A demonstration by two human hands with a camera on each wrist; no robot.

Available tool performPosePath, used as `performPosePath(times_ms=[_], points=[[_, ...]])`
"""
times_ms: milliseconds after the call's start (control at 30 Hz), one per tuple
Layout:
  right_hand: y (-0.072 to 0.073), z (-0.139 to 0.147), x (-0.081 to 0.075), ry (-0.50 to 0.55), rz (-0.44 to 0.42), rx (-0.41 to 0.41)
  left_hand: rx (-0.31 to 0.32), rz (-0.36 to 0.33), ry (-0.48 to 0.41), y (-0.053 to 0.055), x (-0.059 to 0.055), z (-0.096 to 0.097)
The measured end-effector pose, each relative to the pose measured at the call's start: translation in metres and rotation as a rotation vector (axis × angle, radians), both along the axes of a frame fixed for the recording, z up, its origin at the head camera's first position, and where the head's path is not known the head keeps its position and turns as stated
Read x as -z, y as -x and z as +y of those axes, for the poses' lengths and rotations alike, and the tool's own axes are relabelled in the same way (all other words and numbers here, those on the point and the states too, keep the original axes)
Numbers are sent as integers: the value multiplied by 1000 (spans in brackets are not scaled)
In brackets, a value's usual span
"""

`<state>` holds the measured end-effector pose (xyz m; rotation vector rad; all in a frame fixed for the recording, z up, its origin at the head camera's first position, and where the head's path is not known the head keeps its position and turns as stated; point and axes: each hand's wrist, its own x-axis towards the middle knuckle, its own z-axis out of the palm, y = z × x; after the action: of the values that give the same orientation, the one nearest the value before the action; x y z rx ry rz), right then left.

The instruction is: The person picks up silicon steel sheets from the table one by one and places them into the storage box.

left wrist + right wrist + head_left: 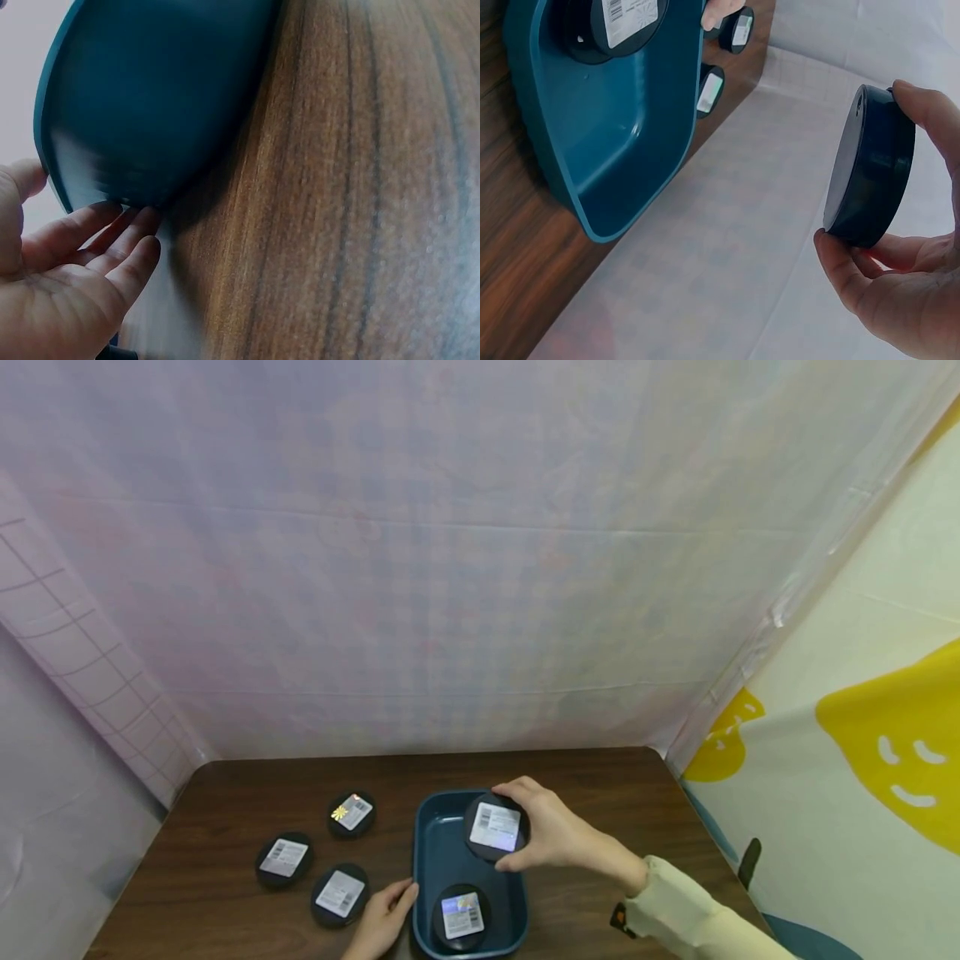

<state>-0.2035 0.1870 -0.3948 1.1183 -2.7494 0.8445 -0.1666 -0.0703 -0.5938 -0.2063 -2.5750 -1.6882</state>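
Note:
My right hand (pixel 551 831) grips a flat, round black tin (pixel 480 843) with a white label, thumb and fingers on its rim. The right wrist view shows this tin (pixel 874 165) edge-on, lifted above the tray's level. A deep blue rectangular tray (pixel 435 852) lies under and beside it. Inside the tray's near part is another labelled black tin (pixel 453 906). My left hand (pixel 384 918) pinches the tray's left side; in the left wrist view its thumb is at the tray rim (pixel 46 112) and its fingers are against the outer wall.
Left of the tray, three more labelled black tins lie on the brown wooden table (pixel 217 810): one at the back (pixel 333 827), one at far left (pixel 264 872), and one close to my left hand (pixel 326 910). A pale cloth wall (pixel 435 610) rises behind the table.

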Motion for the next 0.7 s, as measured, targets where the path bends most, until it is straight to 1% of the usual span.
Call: performPosePath(times_ms=[233,433,600,700], points=[[0,-9,2,-17,-16,-35,0,9,3,0,0,-1],[-1,-16,3,-30,-40,-52,-2,3,1,-1,-2,0],[-1,-22,4,-38,-34,-74,-10,9,1,-1,-1,1],[-2,-26,4,-41,-46,-86,-7,5,-3,-1,-1,1]])
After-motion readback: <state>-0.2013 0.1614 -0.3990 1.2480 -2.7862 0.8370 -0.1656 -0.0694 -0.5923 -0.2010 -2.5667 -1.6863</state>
